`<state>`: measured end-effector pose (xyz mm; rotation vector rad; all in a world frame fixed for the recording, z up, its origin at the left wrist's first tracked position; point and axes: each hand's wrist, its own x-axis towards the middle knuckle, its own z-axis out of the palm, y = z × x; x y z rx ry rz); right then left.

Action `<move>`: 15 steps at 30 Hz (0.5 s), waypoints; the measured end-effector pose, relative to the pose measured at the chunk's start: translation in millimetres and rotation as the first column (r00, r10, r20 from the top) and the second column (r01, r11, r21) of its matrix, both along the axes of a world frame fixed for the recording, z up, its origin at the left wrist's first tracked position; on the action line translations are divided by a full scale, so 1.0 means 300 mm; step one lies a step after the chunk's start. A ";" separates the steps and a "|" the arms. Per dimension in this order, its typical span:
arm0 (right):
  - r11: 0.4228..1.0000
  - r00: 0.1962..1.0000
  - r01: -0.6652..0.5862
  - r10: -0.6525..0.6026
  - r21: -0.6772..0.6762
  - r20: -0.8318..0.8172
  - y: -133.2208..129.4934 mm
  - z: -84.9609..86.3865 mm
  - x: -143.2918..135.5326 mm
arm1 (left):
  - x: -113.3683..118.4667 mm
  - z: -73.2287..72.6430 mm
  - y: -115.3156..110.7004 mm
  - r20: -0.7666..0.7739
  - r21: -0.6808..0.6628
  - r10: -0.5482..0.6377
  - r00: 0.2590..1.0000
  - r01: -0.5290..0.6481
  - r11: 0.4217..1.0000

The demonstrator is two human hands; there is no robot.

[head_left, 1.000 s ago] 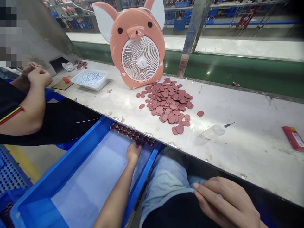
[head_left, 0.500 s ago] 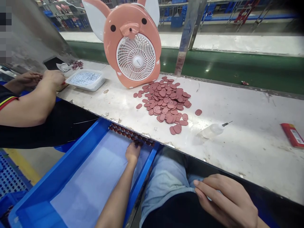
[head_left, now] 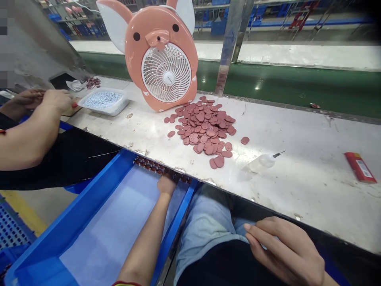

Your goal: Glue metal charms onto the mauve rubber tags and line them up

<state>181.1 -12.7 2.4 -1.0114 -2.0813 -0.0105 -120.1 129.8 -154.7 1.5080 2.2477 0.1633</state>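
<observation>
While a co-worker's forearm (head_left: 44, 127) reaches over the worktop's (head_left: 300, 139) near edge at far left, a blue tray (head_left: 83, 208) extends away from that edge, lined with a pale sheet (head_left: 113, 222). A shallow white tub (head_left: 117, 109) sits farther back, filled with fine white-and-blue bits (head_left: 102, 97). Rows of dark red pieces (head_left: 147, 165) lie across the tray's end, beside the worktop's near edge. The left hand (head_left: 166, 182) is in the tray, fingers at those rows; whether its grip is closed on any cannot be told. A pig-shaped fan (head_left: 162, 59) stands toward the far edge, a heap of reddish ovals (head_left: 205, 123) just beside it. Nearer the near edge lies a clear needle-tipped bottle (head_left: 262, 163). The right hand (head_left: 287, 248) hangs over the lap, fingers and thumb curled towards each other; I cannot tell whether its grip holds anything. A red pack (head_left: 360, 167) lies farthest right.
</observation>
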 end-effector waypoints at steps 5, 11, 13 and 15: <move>1.000 1.000 0.026 -0.026 0.007 0.003 -0.001 0.002 0.005 | -0.003 -0.007 0.002 -0.008 -0.023 0.005 1.000 -0.005 1.000; 0.999 0.999 0.038 -0.038 0.018 0.008 0.006 0.002 -0.005 | -0.001 -0.008 0.008 0.003 0.001 0.035 0.999 -0.035 0.999; 0.999 0.999 0.045 -0.046 0.027 0.005 0.007 0.005 -0.004 | -0.005 0.001 0.007 0.013 0.035 0.049 0.999 -0.050 0.998; 0.997 0.998 0.068 -0.068 0.036 -0.005 0.009 0.003 0.008 | -0.011 0.022 -0.009 0.025 0.104 0.070 0.997 -0.072 0.992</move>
